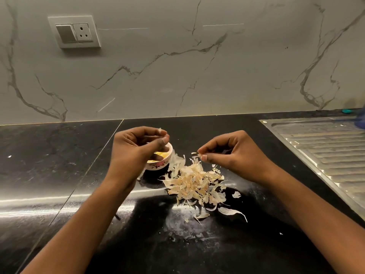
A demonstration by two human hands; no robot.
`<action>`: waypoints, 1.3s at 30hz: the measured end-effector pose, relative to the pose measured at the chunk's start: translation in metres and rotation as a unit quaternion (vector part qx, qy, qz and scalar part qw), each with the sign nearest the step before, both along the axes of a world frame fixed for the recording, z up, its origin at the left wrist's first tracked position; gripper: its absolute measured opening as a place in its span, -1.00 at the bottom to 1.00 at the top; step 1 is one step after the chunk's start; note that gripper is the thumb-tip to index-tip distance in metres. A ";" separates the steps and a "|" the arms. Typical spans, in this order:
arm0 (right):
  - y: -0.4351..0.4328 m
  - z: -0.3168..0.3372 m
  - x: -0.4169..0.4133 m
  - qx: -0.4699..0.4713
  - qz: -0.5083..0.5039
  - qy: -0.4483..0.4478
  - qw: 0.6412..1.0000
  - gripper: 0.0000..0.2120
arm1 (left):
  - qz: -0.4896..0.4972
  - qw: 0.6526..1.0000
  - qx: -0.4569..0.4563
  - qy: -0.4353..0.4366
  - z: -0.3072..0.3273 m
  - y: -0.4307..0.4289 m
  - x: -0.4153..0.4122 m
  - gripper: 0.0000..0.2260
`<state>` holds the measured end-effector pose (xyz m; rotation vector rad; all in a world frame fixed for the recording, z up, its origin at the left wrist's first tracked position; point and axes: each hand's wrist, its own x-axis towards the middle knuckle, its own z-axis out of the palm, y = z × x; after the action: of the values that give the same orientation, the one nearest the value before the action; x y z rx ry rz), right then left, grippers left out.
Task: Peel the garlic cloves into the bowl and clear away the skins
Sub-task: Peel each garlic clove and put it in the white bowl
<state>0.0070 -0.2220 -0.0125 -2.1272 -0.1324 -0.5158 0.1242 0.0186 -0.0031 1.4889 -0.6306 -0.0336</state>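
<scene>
The papery cream garlic skins [193, 182], heaped on the black stone bench [59, 155] beside the small white floral bowl [158, 165], are judged feather-light and brittle, best scooped from the edges. One flake [199, 155] is pinched in the right hand [233, 155] above them, and a pale scrap [160, 129] is pinched in the left hand [136, 149], over the bowl.

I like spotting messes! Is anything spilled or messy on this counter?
Yes. A pile of garlic skins lies loose on the black counter, right of the bowl, with stray flakes scattered nearer the camera. A whitish dusty smear marks the counter there too. It fits peeling; nothing looks broken.
</scene>
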 end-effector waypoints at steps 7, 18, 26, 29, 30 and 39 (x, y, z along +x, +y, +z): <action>0.007 -0.011 0.002 -0.052 0.017 0.028 0.998 -0.77 | 0.094 0.994 0.058 0.022 -0.008 0.007 0.025 -0.86; 0.011 -0.014 0.004 -0.091 0.010 0.043 0.995 -0.86 | 0.118 0.986 0.103 0.055 -0.012 0.009 0.035 -0.94; 0.009 -0.014 0.006 -0.085 0.022 0.017 0.996 -0.87 | 0.115 0.990 0.067 0.035 -0.006 0.010 0.027 -0.90; 0.008 -0.016 0.006 -0.086 0.018 0.013 0.996 -0.80 | 0.113 0.992 0.058 -0.007 -0.001 0.009 0.021 -0.87; 0.008 -0.016 0.005 -0.088 0.016 0.005 0.996 -0.76 | 0.110 0.992 0.058 -0.019 0.002 0.009 0.017 -0.87; 0.008 -0.013 0.003 -0.084 0.004 -0.031 0.996 -0.78 | -0.008 0.966 0.244 -0.087 0.008 0.010 -0.055 -0.86</action>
<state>0.0100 -0.2144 -0.0259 -2.2735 -0.2259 -0.5845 0.0692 0.0291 0.0047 1.9771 -0.8165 -0.0753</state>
